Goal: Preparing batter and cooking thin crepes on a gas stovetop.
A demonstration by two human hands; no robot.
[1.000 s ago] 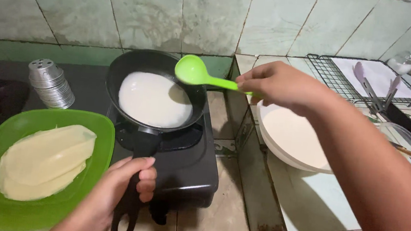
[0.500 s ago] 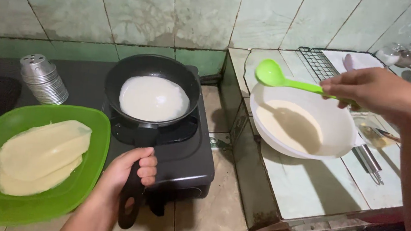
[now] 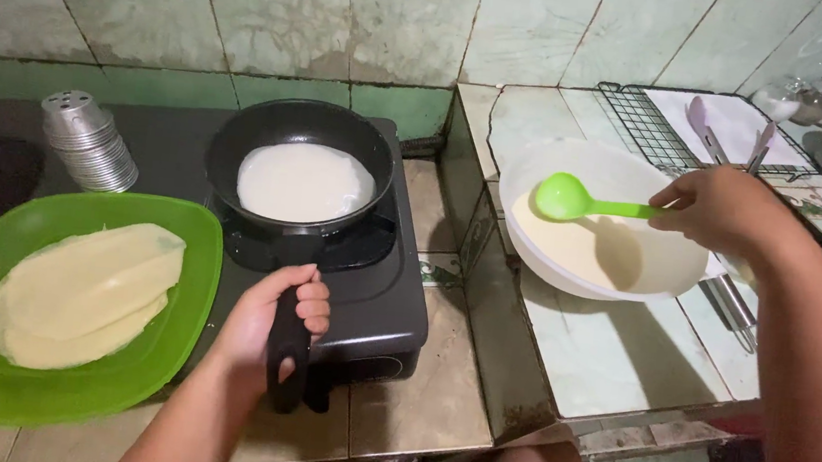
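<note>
Green plastic ladle (image 3: 567, 197): a second ago your right hand (image 3: 725, 209) held it over the black frying pan; half a second ago it had crossed to the white bowl; now its cup hangs low inside the white bowl (image 3: 537, 173), just above the pale batter there. Your right hand is closed round the far end of the handle, fingers wrapped, above the bowl's right rim.

Black frying pan (image 3: 302, 165): on the dark single-burner stove (image 3: 374, 298), ahead of your left hand. A thin, round white layer of batter (image 3: 305, 183) covers its floor, much as it did a second ago. By the look of it the pour is finished and the ladle has gone back for rest or refill.

Left hand (image 3: 271, 328): closed firmly round the pan's black handle, thumb over the top. It has kept this grip through all three views, and the pan has not shifted on the burner.

Lime-green plate (image 3: 168, 358): left of your left hand, on the tiled surface, carrying folded pale crepes (image 3: 84, 290).

Stack of metal cups (image 3: 88, 142): beyond the plate, left of the pan.

Wire rack (image 3: 656, 134): beyond your right hand, with utensils lying on and beside it.
</note>
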